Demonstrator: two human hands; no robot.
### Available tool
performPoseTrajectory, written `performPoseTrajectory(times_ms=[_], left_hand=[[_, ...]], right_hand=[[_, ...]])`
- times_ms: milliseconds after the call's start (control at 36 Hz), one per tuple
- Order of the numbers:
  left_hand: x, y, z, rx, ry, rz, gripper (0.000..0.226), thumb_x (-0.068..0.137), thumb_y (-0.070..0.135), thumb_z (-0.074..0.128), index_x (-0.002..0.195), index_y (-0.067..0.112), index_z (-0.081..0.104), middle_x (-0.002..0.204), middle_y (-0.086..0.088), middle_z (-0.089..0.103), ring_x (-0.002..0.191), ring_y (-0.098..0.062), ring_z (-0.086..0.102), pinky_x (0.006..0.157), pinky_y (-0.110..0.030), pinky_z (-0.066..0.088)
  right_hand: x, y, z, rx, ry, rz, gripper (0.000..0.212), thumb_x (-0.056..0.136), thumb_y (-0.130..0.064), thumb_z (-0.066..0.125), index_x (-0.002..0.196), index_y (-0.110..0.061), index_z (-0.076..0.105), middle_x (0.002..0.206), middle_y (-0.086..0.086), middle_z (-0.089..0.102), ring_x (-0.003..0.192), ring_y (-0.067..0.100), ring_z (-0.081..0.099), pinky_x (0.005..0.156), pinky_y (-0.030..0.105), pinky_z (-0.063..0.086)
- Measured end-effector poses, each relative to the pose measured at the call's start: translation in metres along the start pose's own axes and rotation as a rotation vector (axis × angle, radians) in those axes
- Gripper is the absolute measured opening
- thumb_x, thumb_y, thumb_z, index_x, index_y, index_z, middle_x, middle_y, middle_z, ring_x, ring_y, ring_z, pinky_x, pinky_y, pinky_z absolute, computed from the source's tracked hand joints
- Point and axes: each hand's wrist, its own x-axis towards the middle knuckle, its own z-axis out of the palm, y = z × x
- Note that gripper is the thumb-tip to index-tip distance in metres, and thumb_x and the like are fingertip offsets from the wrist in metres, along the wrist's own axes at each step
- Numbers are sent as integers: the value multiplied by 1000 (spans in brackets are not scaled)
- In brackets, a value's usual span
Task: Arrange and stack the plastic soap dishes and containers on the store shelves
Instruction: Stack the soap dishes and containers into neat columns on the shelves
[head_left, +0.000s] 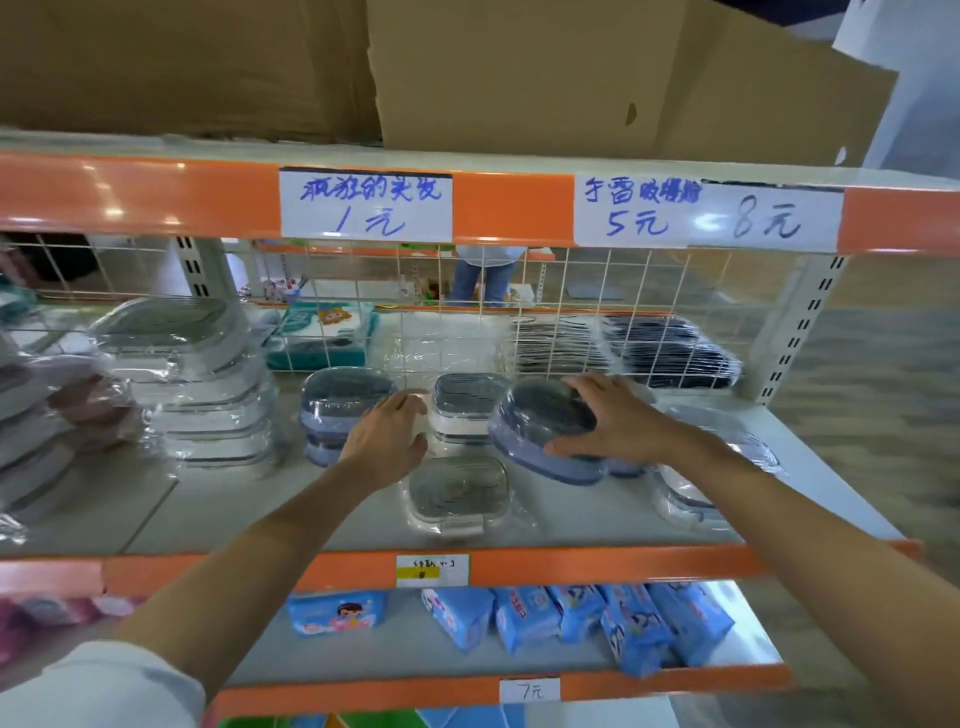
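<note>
right hand (615, 423): grips tilted blue soap dish (545, 431), lifted off shelf (322, 525), right of centre
left hand (387, 441): fingers straight, released, touching white stack (465, 410)
blue stack (343, 405): just left of left hand
clear dish (457, 493): alone, front centre

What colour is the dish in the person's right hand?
Pale blue base, dark grey insert; the head view shows the dish.

Showing two hands, three white price signs (365, 203) on the upper rail, one single clear soap dish (457, 491) in front, and six blue packets (576, 621) sitting on the lower shelf.
</note>
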Motion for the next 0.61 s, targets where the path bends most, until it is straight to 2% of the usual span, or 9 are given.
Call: performPoseTrajectory(times_ms=[56,111,167,250,333,444,556,611], left_hand=[[-6,-10,-2,-3,5,-18,29,90,19,57,118,13,54,116,-5,55,107,-25,56,86,-34,49],[-14,-21,-6,7,12,-20,33,90,23,57,122,13,54,116,-5,56,105,-25,57,82,-33,47],[-25,-32,-14,25,8,-38,44,90,25,57,132,15,51,127,-4,54,112,-27,56,86,-35,46],[-39,-48,-29,64,-9,-80,43,90,22,53,133,18,50,135,-3,49,116,-28,54,86,-38,47],[-51,-62,-42,118,-20,-116,35,91,21,50,125,14,52,130,-5,52,113,-30,55,86,-38,46],[-60,-76,-51,129,-9,-82,31,91,21,51,120,11,54,124,-7,56,111,-26,55,90,-32,43],[-69,-86,-55,128,18,1,35,89,17,51,122,11,55,125,-7,57,114,-26,54,94,-30,38],[-71,-93,-56,150,-4,16,36,89,20,51,124,12,53,126,-7,56,115,-26,53,93,-31,39]], right_hand=[[9,-20,7,125,30,-32,85,80,-49,69,145,-17,26,139,3,32,125,20,32,98,28,30],[20,-41,19,214,33,-53,83,80,-44,72,144,-16,28,138,3,32,122,17,35,95,25,30],[37,-61,32,228,17,-69,85,78,-45,74,144,-14,28,139,4,31,124,19,36,99,26,33],[64,-89,45,186,47,-51,90,75,-49,74,142,-10,28,138,8,32,126,24,36,103,31,34],[91,-119,48,185,116,-49,92,74,-48,76,141,-8,27,136,11,31,126,27,34,100,32,33],[126,-153,45,207,177,-72,90,72,-47,78,140,-12,31,135,14,28,128,28,29,104,34,33],[153,-174,51,121,120,-86,87,75,-49,75,143,-14,33,140,16,31,129,30,30,106,35,31],[159,-178,56,154,69,-91,88,77,-45,75,146,-12,31,146,13,33,131,29,34,107,36,33]])
